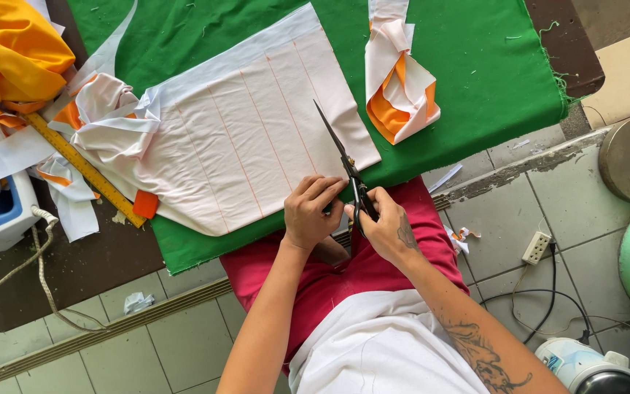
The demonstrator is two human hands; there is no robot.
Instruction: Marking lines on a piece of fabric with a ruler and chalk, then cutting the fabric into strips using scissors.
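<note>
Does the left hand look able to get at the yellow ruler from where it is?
Probably yes. The left hand rests at the white fabric's near edge; the yellow ruler lies uncovered to its left, with only flat cloth between them.

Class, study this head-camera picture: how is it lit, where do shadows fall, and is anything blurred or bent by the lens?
Head view: soft, even daylight, no harsh glare; faint shadows under the scissors and both hands, left hand and right hand; white cloth sharp; floor-tile lines bow slightly toward the edges.
</note>
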